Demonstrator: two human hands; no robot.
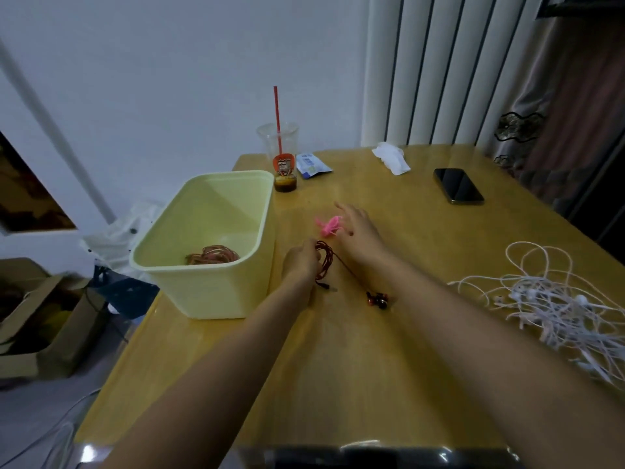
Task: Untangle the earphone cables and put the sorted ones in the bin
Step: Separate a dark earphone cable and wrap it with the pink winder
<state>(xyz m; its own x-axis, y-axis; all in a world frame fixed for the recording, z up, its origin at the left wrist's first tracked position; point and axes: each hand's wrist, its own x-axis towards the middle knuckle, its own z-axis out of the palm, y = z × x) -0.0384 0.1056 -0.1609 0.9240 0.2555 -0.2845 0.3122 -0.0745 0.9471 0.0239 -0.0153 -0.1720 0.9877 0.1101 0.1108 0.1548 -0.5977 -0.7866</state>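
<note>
My left hand [302, 260] grips a coiled loop of dark red earphone cable [325, 260] just right of the pale yellow bin [216, 292]. The cable's plug lies below the hand, and a strand runs to its red earbuds [377, 298] on the table. My right hand [358, 231] reaches forward with fingers spread, touching a small pink tie [327, 226]. Inside the bin lies a coiled reddish earphone cable [213, 255]. A tangled heap of white earphone cables [554, 299] lies at the right.
A plastic cup with a red straw [280, 157] stands behind the bin, with a blue-white packet [313, 165] beside it. A crumpled tissue [390, 157] and a black phone [458, 186] lie farther back. Cardboard boxes [37, 316] sit on the floor left of the wooden table [355, 384].
</note>
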